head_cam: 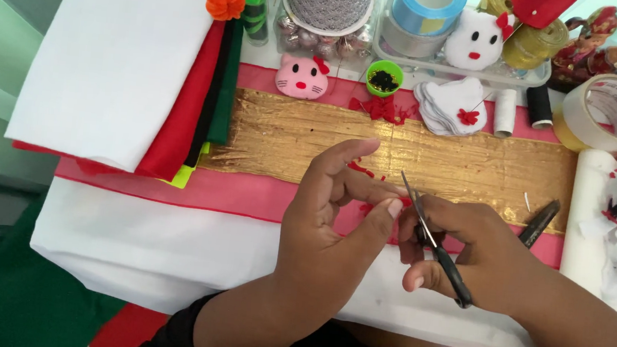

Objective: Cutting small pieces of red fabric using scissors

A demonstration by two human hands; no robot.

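My right hand (471, 249) grips small black-handled scissors (434, 242), blades pointing up and left toward my left fingertips. My left hand (330, 221) pinches a tiny red felt piece (405, 202) between thumb and forefinger, mostly hidden by the fingers. Both hands hover over a gold fabric strip (289, 138) lying on pink cloth (209, 190). Small red felt scraps (360, 169) lie on the gold strip just above my left hand.
A stack of white, red, black and green felt sheets (120, 50) lies at left. Behind are a pink cat face (301, 77), white cat-shaped pieces (454, 104), ribbon spools (429, 4), thread spools (505, 112), a tape roll (607, 112), and a black tool (539, 222) at right.
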